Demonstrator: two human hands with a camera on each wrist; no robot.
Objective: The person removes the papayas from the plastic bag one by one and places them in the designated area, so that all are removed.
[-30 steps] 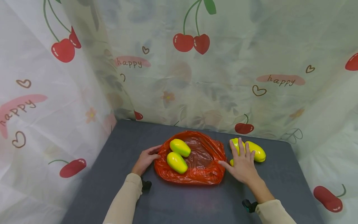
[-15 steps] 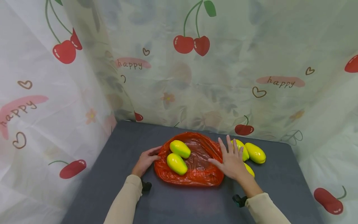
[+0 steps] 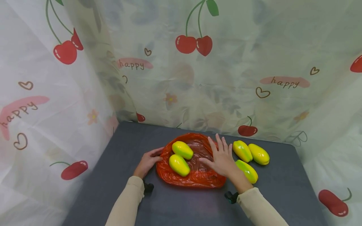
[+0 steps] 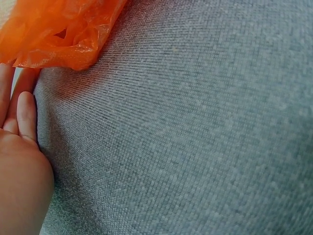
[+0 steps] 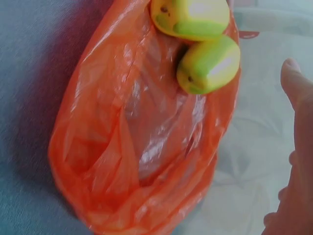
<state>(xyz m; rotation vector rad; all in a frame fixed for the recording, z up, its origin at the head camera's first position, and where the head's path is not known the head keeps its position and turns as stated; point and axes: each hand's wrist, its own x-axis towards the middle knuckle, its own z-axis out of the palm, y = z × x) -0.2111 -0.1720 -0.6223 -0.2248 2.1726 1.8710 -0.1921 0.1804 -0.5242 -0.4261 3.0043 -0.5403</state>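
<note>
A red plastic bag (image 3: 195, 182) lies with its mouth spread wide. Inside, towards its left, are two glossy yellow-green, mango-like fruits (image 3: 179, 165). My left hand (image 3: 146, 162) touches the bag's left side; the left wrist view shows its fingers (image 4: 27, 115) extended at the bag's edge, with the tips partly hidden. Over the bag's right side is my right hand (image 3: 222, 159), fingers spread and holding nothing. In the right wrist view that hand (image 5: 298, 161) appears apart from the bag (image 5: 93, 161), with the thumb raised.
To the right of the bag, three more yellow-green fruits sit on the dark grey table: one at the back (image 3: 242, 151), another on the far right (image 3: 258, 154) and a third nearer (image 3: 247, 171), partly behind the right hand. A cherry-print curtain (image 3: 198, 94) surrounds the table.
My right hand has moved left from over the loose fruits to over the bag's right side, uncovering those fruits. My left hand has stayed by the bag.
</note>
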